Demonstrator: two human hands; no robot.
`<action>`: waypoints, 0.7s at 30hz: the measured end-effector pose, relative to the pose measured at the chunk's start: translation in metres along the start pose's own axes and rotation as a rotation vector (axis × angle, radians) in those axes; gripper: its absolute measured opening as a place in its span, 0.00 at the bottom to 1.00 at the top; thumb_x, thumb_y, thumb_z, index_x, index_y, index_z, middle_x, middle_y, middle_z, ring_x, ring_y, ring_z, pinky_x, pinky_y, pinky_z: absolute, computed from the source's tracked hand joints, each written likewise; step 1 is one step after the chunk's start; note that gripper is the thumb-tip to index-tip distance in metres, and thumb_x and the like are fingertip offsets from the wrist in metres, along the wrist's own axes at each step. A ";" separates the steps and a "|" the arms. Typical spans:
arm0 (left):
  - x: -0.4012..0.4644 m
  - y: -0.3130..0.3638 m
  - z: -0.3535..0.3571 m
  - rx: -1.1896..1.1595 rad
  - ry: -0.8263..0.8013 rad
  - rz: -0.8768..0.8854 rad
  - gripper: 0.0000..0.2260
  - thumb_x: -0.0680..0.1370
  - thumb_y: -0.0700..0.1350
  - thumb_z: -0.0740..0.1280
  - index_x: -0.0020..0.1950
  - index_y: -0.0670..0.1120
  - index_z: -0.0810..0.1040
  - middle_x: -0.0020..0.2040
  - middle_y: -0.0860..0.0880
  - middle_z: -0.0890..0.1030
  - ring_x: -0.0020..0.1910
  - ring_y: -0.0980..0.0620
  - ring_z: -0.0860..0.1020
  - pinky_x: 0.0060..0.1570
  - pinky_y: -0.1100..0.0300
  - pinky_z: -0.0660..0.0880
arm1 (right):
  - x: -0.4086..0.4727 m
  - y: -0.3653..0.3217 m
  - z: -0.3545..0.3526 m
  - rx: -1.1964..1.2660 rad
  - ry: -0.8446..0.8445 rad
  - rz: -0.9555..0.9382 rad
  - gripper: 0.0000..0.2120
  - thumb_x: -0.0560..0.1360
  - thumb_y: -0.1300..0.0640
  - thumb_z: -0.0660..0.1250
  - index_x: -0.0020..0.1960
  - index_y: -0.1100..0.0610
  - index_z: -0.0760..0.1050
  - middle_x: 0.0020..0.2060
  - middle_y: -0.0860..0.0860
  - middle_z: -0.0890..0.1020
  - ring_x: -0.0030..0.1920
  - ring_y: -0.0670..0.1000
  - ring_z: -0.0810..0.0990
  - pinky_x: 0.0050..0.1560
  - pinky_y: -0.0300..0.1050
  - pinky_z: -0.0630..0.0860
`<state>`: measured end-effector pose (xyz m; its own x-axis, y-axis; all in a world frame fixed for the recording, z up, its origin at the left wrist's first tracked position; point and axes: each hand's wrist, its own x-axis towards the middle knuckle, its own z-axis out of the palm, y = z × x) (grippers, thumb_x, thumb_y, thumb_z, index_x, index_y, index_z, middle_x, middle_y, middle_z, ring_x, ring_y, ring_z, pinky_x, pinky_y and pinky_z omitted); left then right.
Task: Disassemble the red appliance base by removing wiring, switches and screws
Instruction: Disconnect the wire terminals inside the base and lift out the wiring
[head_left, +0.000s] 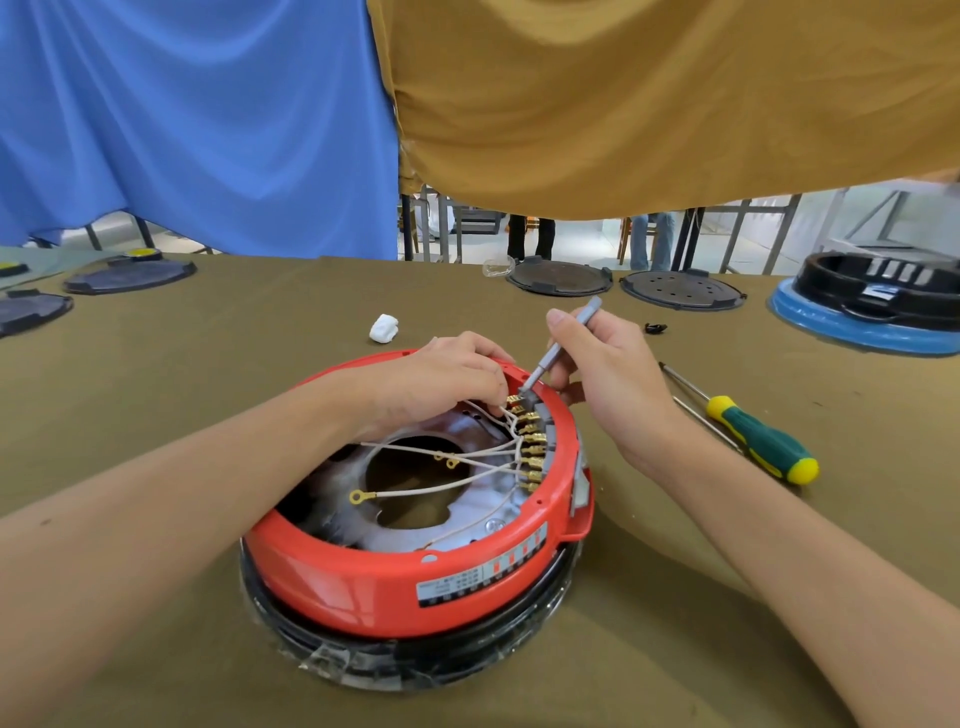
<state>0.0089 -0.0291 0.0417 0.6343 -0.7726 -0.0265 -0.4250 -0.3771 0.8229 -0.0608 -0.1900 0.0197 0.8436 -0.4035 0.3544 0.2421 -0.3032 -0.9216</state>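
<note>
The red appliance base (395, 577) lies upside down on the table, its inside open to me. White wires (467, 457) fan from loose ring terminals to a row of brass connectors (532, 447) on a grey switch block along the right inner wall. My left hand (447, 379) reaches over the far rim and pinches the topmost brass connector. My right hand (613, 384) grips a slim grey screwdriver (563, 345), whose tip points down at the top end of the switch block.
A green and yellow screwdriver (758, 439) lies right of the base, beside a thin metal rod. A white crumpled piece (384, 328) and a small black part (655, 327) lie behind. Black round covers (558, 278) and a blue-rimmed appliance (872, 312) line the far edge.
</note>
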 end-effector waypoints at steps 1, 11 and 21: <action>0.000 0.000 0.000 -0.004 -0.001 -0.002 0.11 0.76 0.38 0.65 0.34 0.46 0.78 0.62 0.52 0.72 0.60 0.56 0.72 0.44 0.71 0.75 | 0.000 0.000 0.000 0.017 -0.002 0.028 0.17 0.83 0.52 0.61 0.38 0.57 0.73 0.24 0.47 0.75 0.26 0.43 0.75 0.28 0.35 0.74; -0.001 0.000 -0.002 0.011 -0.021 -0.021 0.07 0.66 0.49 0.64 0.29 0.54 0.79 0.62 0.56 0.72 0.65 0.55 0.67 0.59 0.61 0.66 | -0.003 0.000 0.003 0.003 0.042 -0.022 0.16 0.83 0.51 0.61 0.39 0.58 0.73 0.24 0.46 0.76 0.27 0.44 0.75 0.29 0.37 0.74; -0.001 -0.001 -0.003 0.002 -0.017 -0.016 0.06 0.68 0.48 0.65 0.33 0.48 0.78 0.63 0.55 0.71 0.64 0.55 0.68 0.56 0.61 0.69 | -0.003 0.003 0.002 0.117 -0.008 0.154 0.16 0.83 0.50 0.61 0.39 0.55 0.73 0.26 0.46 0.75 0.29 0.44 0.76 0.33 0.37 0.76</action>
<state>0.0102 -0.0264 0.0423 0.6299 -0.7751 -0.0495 -0.4164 -0.3908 0.8209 -0.0617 -0.1884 0.0155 0.8788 -0.4301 0.2069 0.1636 -0.1358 -0.9771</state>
